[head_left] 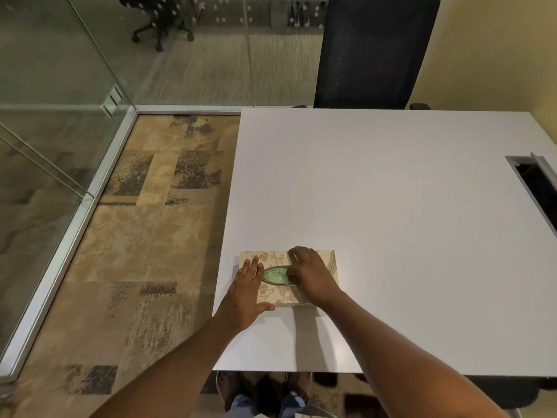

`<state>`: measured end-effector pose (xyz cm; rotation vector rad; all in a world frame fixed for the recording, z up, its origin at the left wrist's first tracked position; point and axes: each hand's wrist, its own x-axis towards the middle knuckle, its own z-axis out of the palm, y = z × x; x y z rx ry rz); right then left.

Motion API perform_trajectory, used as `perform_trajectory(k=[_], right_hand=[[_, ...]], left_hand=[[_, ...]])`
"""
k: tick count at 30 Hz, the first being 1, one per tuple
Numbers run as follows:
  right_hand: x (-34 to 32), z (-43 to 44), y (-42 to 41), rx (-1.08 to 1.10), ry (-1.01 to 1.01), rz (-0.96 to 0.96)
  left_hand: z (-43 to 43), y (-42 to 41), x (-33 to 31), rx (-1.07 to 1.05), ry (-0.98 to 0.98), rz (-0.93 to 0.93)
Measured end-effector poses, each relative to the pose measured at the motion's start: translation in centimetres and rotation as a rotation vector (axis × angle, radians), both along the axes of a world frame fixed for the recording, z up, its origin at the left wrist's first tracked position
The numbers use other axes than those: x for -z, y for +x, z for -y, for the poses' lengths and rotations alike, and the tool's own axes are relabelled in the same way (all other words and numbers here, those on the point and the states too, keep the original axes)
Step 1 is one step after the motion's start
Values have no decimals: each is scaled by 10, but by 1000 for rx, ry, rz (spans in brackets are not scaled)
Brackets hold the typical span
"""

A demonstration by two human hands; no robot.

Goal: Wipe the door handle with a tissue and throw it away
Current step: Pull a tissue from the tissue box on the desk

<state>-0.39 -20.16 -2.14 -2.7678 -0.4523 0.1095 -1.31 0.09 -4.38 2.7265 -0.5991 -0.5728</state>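
A beige floral tissue box lies flat near the front left corner of the white table. Its oval opening shows green film and tissue. My left hand lies flat on the box's left end, fingers spread, thumb along the near edge. My right hand rests over the right half of the box, with its fingertips at the opening's right edge. Whether they pinch a tissue cannot be told. No door handle appears in view.
A dark mesh office chair stands at the table's far edge. A cable slot opens in the table at the right. Glass walls with a metal frame run along the left, beyond patterned carpet. My shoes show under the table's front edge.
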Motion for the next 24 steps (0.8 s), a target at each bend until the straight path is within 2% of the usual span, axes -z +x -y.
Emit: perform_trajectory(k=[3,6,10,14,19,24], right_hand=[[-2,-4,5,26,14,-67],[0,-6,6,22,-14,-56],[-1,-11,11,-132,-211,-20],[-4,-15,15,-167,-361,30],[-1,-17,17,-229,-323,-7],[-4,-12,11,-197,-182,-75]], left_hand=[[0,0,-2,-9,-9,1],[0,-1,-2,-26,-22,-7],[1,-1,-2,-52,-41,-11],[1,-2,-2,-61,-48,-15],[1,-2,-1,-73,-55,-10],[-1,-3,0,-71,-57,-4]])
